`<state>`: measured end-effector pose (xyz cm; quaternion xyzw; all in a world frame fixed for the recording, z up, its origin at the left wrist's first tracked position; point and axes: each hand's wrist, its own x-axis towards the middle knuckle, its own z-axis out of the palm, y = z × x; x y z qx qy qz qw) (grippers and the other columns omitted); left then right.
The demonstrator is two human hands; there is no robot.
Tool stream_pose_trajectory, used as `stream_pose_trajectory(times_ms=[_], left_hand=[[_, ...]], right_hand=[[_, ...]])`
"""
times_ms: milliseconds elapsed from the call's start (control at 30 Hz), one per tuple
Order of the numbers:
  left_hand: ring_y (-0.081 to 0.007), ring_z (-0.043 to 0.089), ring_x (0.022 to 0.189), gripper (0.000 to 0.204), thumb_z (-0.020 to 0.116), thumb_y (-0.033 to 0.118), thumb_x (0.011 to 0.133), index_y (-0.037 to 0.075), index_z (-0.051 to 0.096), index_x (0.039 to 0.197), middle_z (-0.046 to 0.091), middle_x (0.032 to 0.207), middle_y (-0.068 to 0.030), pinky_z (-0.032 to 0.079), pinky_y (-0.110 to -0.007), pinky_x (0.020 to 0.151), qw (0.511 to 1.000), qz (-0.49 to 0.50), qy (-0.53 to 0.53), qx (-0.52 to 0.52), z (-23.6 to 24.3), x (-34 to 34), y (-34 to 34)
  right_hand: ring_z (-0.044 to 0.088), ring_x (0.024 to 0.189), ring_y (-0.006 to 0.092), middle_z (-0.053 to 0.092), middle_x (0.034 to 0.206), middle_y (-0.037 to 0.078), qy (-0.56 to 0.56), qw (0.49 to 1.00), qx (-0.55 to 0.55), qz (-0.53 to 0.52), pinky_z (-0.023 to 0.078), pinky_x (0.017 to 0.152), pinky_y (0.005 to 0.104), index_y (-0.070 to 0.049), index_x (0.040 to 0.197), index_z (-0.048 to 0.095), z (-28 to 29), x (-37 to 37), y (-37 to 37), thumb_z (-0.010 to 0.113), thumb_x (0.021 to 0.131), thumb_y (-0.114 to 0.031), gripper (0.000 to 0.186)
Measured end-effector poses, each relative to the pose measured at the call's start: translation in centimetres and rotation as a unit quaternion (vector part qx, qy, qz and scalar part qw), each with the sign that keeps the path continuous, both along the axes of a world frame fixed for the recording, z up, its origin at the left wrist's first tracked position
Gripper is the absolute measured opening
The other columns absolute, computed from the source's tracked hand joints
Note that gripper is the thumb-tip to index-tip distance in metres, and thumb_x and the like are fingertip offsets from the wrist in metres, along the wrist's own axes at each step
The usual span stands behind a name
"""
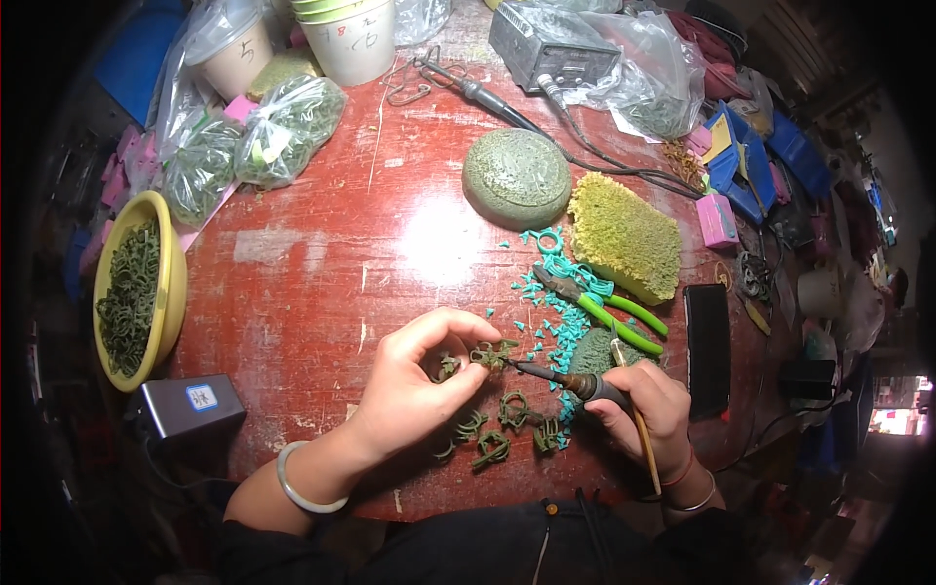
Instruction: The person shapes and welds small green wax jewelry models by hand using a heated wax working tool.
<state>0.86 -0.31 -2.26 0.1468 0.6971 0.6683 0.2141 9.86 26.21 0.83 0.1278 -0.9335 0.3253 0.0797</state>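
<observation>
My left hand, fingers closed, pinches a small dark green ring between thumb and forefinger; another small green piece shows in its curled fingers. My right hand grips a soldering iron like a pen, its thin tip touching or very close to the ring. A slender wooden-handled tool is also held upright in that hand. Below the fingers, several similar green rings lie loose on the red table. Tiny turquoise pieces are scattered beside the iron.
Green-handled pliers, a yellow-green sponge, a round grey-green block and a black phone lie right. A yellow bowl of green pieces and a grey box stand left. Bags, tubs and a power unit line the back.
</observation>
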Motion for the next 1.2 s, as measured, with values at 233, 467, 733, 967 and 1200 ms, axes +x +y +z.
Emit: stream_pose_trajectory(times_ms=[233,467,733,967,1200], left_hand=[[-0.0013,0.055,0.059,0.029,0.068,-0.006,0.089,0.001,0.066,0.117,0.064,0.090,-0.0006,0.043,-0.017,0.052,1.000,0.001,0.010,0.000,-0.09,-0.04,0.10],[-0.0014,0.055,0.059,0.029,0.069,-0.006,0.089,0.002,0.066,0.117,0.064,0.089,-0.0005,0.042,-0.017,0.051,1.000,0.003,-0.005,0.005,-0.07,0.01,0.01],[-0.0015,0.054,0.059,0.029,0.069,-0.006,0.089,0.002,0.067,0.116,0.063,0.088,-0.0002,0.042,-0.017,0.051,1.000,0.006,0.009,0.000,-0.08,0.04,0.16],[-0.0012,0.054,0.062,0.028,0.070,-0.005,0.088,0.002,0.067,0.115,0.064,0.089,-0.0001,0.042,-0.017,0.053,1.000,0.006,0.015,0.001,-0.23,0.05,0.08],[-0.0010,0.054,0.063,0.029,0.070,-0.005,0.088,0.003,0.068,0.115,0.064,0.088,0.0003,0.042,-0.018,0.056,1.000,0.006,0.025,-0.007,-0.29,0.06,0.01]], right_hand=[[0.064,0.064,0.0281,0.064,0.079,0.009,0.004,1.000,0.005,-0.005,0.050,0.057,0.0370,-0.005,0.095,0.068,0.05,-0.03,-0.14,0.083,0.085,-0.020,0.024],[0.063,0.063,0.0281,0.063,0.077,0.010,-0.016,0.999,-0.042,-0.005,0.049,0.057,0.0365,-0.005,0.094,0.068,0.20,-0.06,0.24,0.083,0.086,-0.020,0.023],[0.064,0.065,0.0277,0.064,0.078,0.009,-0.005,1.000,-0.020,-0.008,0.050,0.058,0.0362,-0.005,0.094,0.068,0.09,-0.03,0.08,0.084,0.085,-0.018,0.022],[0.064,0.064,0.0277,0.064,0.079,0.009,-0.017,1.000,-0.008,-0.010,0.050,0.058,0.0362,-0.005,0.093,0.068,0.28,0.05,0.03,0.084,0.085,-0.019,0.023],[0.065,0.065,0.0277,0.064,0.079,0.009,-0.011,1.000,0.002,-0.002,0.050,0.057,0.0365,-0.005,0.095,0.068,0.21,-0.04,-0.06,0.084,0.085,-0.019,0.023]])
